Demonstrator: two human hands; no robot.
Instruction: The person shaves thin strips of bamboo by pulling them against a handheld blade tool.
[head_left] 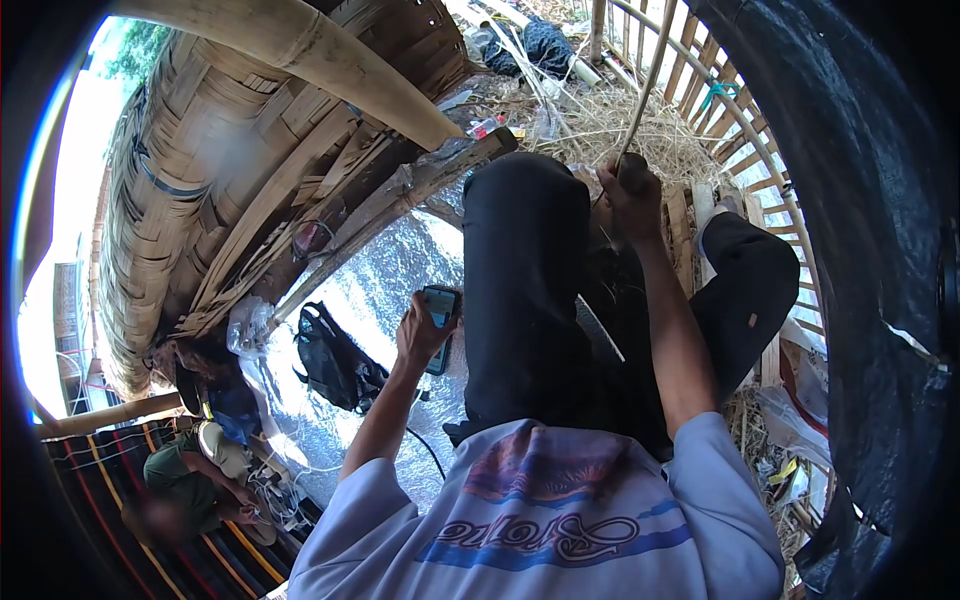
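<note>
My left hand [424,332] is closed around a dark smartphone [441,306], held low beside my left thigh over a shiny silvery sheet. Part of the phone's screen shows above the fingers. My right hand [634,200] is raised past my right thigh, its fingers wrapped round the dark rounded handle [632,170] of a tool. A long metal blade [601,329] shows between my legs below that hand; whether it joins the handle cannot be made out. A thin bamboo stick [652,85] rises behind the handle.
A black backpack [335,358] lies on the silvery sheet [385,262]. Another person [195,480] sits at the lower left on a striped cloth [105,505]. Woven bamboo panels [225,150] stand at the left, straw [590,125] ahead, and a black plastic sheet [850,200] hangs at the right.
</note>
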